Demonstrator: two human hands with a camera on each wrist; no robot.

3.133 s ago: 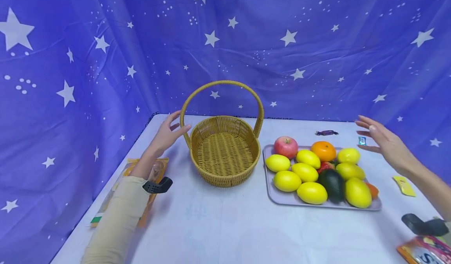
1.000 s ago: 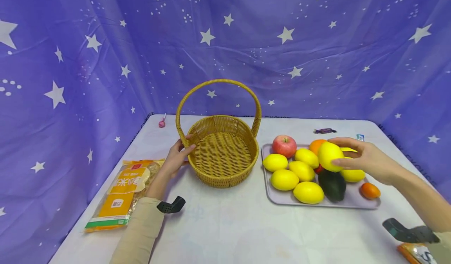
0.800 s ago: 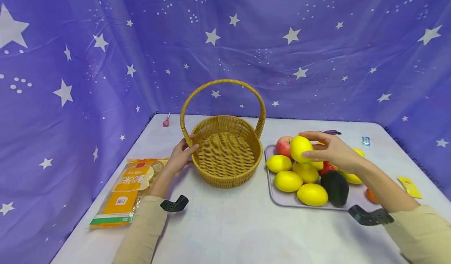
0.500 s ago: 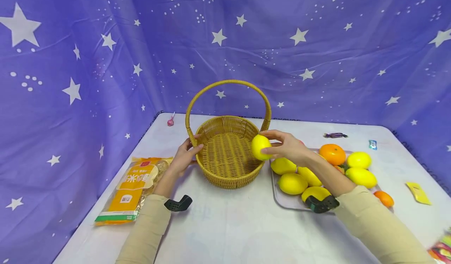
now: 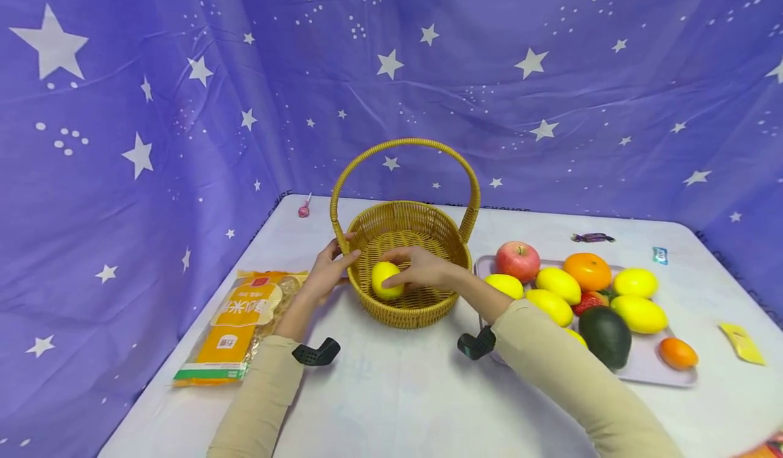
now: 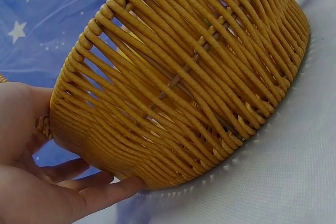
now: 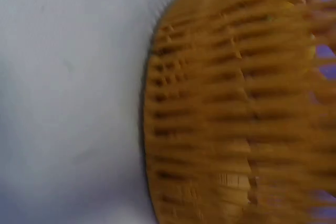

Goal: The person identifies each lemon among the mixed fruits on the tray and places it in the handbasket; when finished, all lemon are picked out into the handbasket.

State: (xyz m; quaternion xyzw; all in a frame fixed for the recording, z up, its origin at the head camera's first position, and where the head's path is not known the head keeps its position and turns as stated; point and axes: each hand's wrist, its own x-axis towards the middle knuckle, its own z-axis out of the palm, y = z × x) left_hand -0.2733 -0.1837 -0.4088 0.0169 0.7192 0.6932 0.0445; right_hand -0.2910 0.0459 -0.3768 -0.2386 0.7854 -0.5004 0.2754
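Observation:
A tan wicker basket (image 5: 408,316) with a tall arched handle stands mid-table in the head view. My left hand (image 5: 323,278) holds its left rim, the thumb over the edge. Seen from the left wrist, the fingers of that left hand (image 6: 52,182) lie against the outside of the woven wall (image 6: 189,82). Inside the basket, near its left side, my right hand (image 5: 425,268) grips a yellow lemon (image 5: 383,280) between thumb and fingers. The right wrist view is blurred and shows mostly the basket's outer wall (image 7: 210,108); the right hand is hidden there.
Right of the basket is a pale tray (image 5: 657,375) with an apple (image 5: 517,261), an orange (image 5: 587,271), a strawberry, an avocado (image 5: 605,337) and several lemons. An orange-and-clear grain bag (image 5: 229,336) lies left. A lollipop (image 5: 304,208) and wrapped sweets (image 5: 592,238) lie farther back.
My right hand has taken a lemon from the tray and carried it left into the basket. My left hand, earlier beside the handle, now holds the rim.

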